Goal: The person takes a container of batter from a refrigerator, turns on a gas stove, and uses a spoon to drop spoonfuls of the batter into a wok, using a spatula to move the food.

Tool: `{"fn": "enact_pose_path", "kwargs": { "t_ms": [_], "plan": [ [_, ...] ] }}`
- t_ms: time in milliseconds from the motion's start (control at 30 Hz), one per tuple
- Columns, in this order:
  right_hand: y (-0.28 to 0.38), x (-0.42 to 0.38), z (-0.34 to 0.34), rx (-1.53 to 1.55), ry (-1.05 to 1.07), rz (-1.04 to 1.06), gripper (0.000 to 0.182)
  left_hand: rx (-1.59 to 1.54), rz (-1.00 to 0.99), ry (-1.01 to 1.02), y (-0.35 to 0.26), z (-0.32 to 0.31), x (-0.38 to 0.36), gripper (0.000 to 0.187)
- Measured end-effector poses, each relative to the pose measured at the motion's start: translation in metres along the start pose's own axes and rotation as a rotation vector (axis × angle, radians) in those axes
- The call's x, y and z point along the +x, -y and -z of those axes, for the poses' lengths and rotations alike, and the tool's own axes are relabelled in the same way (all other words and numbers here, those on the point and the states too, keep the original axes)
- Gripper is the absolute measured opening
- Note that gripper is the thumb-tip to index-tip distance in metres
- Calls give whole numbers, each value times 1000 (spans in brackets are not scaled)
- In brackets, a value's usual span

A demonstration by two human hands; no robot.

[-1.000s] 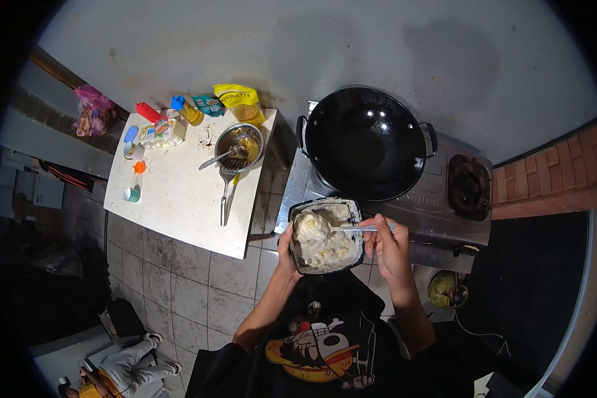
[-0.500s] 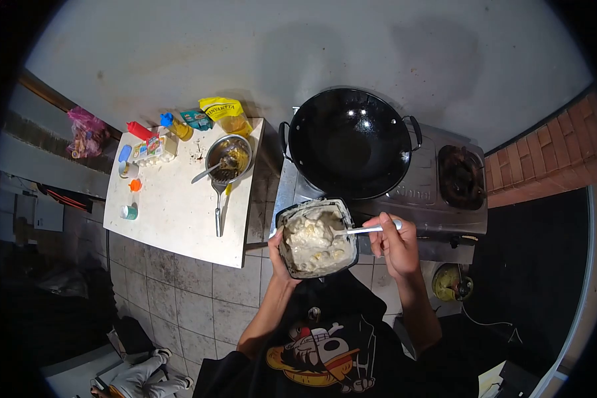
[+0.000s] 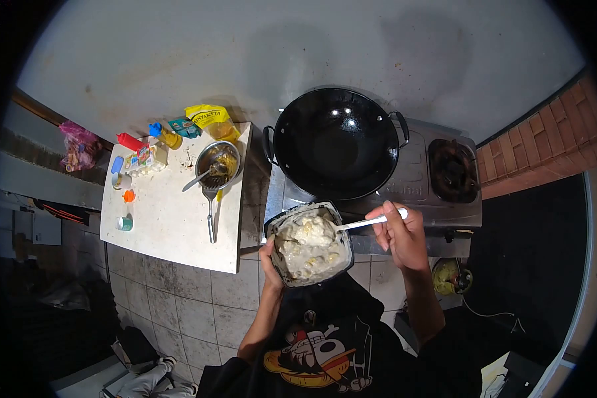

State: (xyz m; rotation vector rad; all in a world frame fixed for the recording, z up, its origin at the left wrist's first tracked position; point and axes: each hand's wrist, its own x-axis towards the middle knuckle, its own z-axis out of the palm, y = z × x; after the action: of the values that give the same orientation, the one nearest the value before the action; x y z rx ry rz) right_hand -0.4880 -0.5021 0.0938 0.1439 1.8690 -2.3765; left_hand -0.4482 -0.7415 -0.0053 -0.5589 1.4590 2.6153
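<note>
hands (image 3: 398,232) gripping spoon (image 3: 368,222), batter tub (image 3: 310,244), just beside wok rim (image 3: 298,189)

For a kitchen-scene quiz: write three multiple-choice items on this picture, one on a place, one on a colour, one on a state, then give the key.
1. Where does the wok sit?
A. on the stove
B. on the white table
C. on the floor

2. What colour is the oil pouch at the far edge of the white table?
A. green
B. yellow
C. black

3. What is the right hand doing?
A. resting empty
B. gripping a wok handle
C. holding a spoon dipped into the batter tub

Key: 1 A, the wok stands over the stove's left burner. 2 B, the pouch is bright yellow. 3 C, the fingers pinch the spoon's handle, its bowl in the batter, while the left hand holds the tub.
</note>
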Motion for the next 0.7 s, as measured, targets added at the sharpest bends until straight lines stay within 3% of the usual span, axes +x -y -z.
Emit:
{"fn": "enact_pose_path", "kwargs": {
  "t_ms": [500,700],
  "plan": [
    [-25,-8,11,-75,126,-41,33,14,-31,-57,18,4,-6,59],
    [-25,-6,8,-87,232,-137,13,-47,-61,-74,31,19,-5,57]
  ]
}}
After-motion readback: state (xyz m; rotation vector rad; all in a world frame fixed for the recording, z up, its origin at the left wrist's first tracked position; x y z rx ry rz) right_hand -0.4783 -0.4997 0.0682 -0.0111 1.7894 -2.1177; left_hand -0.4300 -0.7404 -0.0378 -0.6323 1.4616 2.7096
